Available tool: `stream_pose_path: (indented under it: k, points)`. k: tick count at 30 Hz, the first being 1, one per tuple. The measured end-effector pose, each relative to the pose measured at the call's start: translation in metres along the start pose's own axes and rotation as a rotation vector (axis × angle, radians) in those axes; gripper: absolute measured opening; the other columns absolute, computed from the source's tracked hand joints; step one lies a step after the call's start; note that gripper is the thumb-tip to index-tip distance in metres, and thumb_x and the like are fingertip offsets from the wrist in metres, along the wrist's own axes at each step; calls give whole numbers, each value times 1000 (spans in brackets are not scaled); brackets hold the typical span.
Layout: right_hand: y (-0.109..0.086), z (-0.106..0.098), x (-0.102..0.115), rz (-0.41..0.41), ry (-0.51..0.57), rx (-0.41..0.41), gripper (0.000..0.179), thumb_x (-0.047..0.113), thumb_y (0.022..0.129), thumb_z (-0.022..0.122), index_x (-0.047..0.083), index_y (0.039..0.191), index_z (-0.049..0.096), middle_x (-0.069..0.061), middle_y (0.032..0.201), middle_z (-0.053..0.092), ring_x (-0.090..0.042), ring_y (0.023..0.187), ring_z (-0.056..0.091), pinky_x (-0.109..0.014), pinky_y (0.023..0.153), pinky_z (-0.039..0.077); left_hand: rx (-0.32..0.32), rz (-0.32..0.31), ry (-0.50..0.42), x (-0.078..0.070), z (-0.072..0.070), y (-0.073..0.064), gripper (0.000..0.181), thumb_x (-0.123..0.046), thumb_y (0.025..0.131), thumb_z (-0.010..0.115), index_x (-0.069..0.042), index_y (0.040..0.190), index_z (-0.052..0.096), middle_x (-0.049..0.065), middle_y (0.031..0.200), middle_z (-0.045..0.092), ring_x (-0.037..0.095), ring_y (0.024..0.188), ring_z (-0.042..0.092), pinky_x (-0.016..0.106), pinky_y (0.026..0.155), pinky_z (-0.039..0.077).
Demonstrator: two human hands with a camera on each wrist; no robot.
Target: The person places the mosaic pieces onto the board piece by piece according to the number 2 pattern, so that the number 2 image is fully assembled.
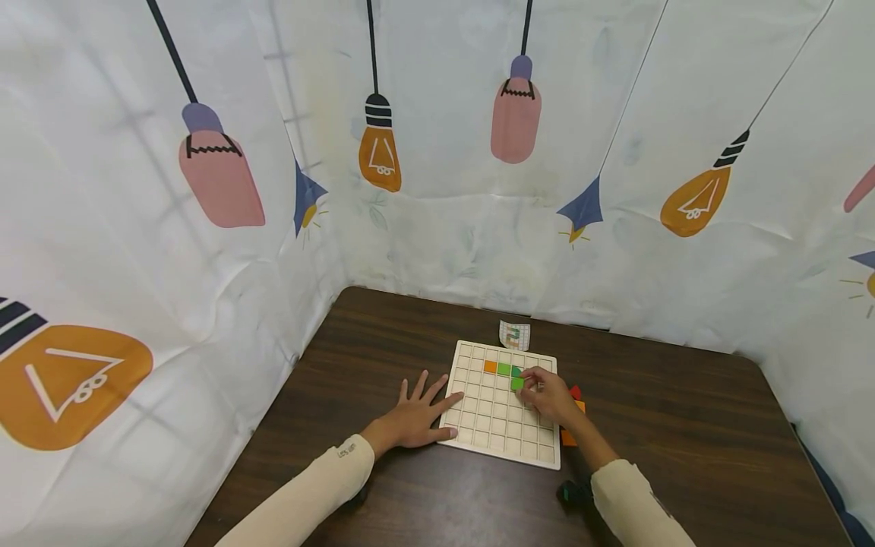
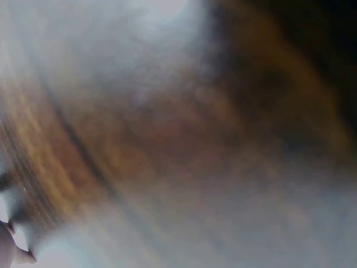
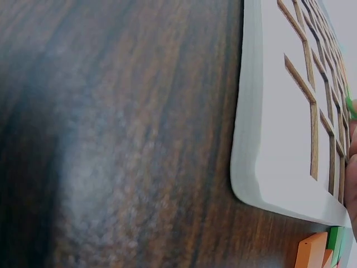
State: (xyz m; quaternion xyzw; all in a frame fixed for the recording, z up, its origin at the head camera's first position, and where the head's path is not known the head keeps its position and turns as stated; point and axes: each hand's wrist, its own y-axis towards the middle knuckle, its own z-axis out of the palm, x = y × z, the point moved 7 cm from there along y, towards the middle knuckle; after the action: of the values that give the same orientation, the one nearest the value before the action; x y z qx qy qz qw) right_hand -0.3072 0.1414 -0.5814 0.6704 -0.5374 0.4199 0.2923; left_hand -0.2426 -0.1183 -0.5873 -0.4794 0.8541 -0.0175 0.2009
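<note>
A white gridded board (image 1: 488, 425) lies on the brown table. My left hand (image 1: 413, 420) is spread flat at the board's left edge, its thumb and one finger over the rim. Over the upper right of the grid, my right hand (image 1: 547, 395) has curled fingers, the thumb and index finger at a light green square tile (image 1: 516, 384). A dark green tile (image 1: 516, 371) touches the fingertips. To the left sit another green tile (image 1: 503, 369) and an orange tile (image 1: 490, 366) in a row. The right wrist view catches only a bit of green (image 3: 350, 106) by the fingers.
A small printed card (image 1: 514, 335) lies behind the board. Orange tiles (image 1: 569, 438) and a red piece (image 1: 576, 392) lie by the board's right side, partly under the right forearm. A dark green object (image 1: 569, 494) is near the right sleeve. The left wrist view is blurred.
</note>
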Motion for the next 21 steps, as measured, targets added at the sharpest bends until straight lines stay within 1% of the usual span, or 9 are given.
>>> stream_pose_path:
  k: [4,11,19,21]
  points:
    - [1,0,0,10,-15,-11,26,2,89,74,1,113,66,-9,90,63,-16,50,53,-28,48,49,1,-1,2,0,0,0,74,-71,98,39,-39,161,19,8,170,7,49,153,-2,78,112,5]
    - [2,0,0,8,-40,-22,25,2,89,74,2,112,67,-8,89,62,-13,48,52,-26,48,47,2,-8,17,1,2,1,73,-72,98,38,-40,161,18,7,170,6,48,154,-3,77,112,5]
    - [3,0,0,13,-75,-33,24,4,88,75,4,111,67,-7,89,60,-11,49,52,-24,49,46,-2,7,3,-1,-1,0,73,-68,99,43,-36,161,21,10,170,8,50,153,0,79,111,6]
    - [3,0,0,13,-79,-35,24,4,88,75,4,111,68,-6,89,60,-11,50,52,-24,49,45,0,6,4,-1,-1,0,73,-68,99,43,-37,161,21,10,170,8,50,153,0,79,111,6]
